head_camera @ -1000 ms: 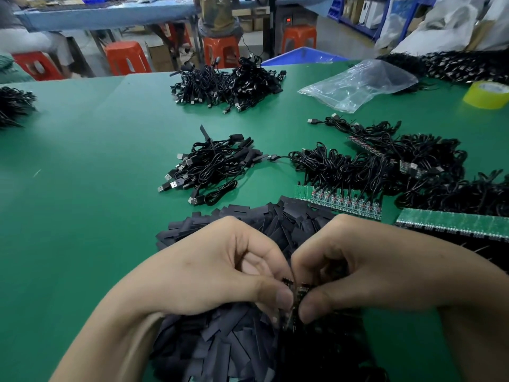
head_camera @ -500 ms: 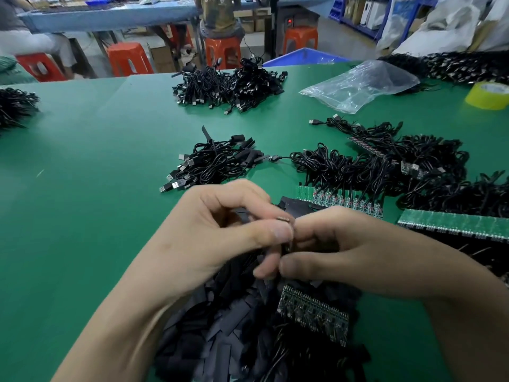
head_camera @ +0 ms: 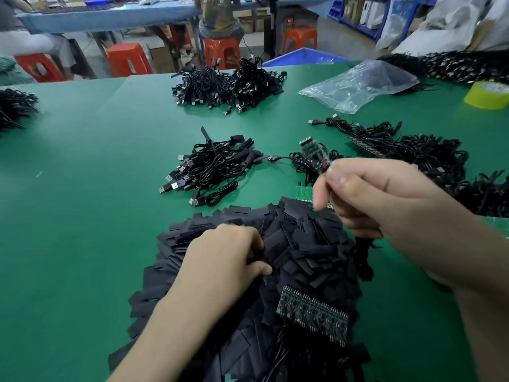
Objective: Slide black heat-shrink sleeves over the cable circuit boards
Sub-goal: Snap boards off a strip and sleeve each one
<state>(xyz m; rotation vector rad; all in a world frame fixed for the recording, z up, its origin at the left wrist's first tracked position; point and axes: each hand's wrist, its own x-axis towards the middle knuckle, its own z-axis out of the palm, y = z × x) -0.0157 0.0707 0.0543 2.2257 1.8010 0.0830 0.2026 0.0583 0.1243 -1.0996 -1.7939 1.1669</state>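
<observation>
A heap of flat black heat-shrink sleeves (head_camera: 303,244) lies on the green table (head_camera: 82,202) in front of me. My left hand (head_camera: 228,266) rests on the heap, its fingers curled down among the sleeves; whether it holds one is hidden. My right hand (head_camera: 385,199) is raised above the heap's right side and pinches a small cable circuit board (head_camera: 314,154), which sticks up and to the left, bare and blurred. Its cable hangs below the hand. A strip of joined circuit boards (head_camera: 311,312) lies on the near part of the heap.
A bundle of black USB cables (head_camera: 212,166) lies beyond the heap, a larger one (head_camera: 231,84) farther back. More cables with green board strips (head_camera: 413,153) fill the right side. A clear plastic bag (head_camera: 358,84) and a yellow tape roll (head_camera: 487,95) sit far right.
The hands were together pinching at a board strip. They have separated: the right hand lifted up and right with a single board, the left hand dropped onto the sleeve heap.
</observation>
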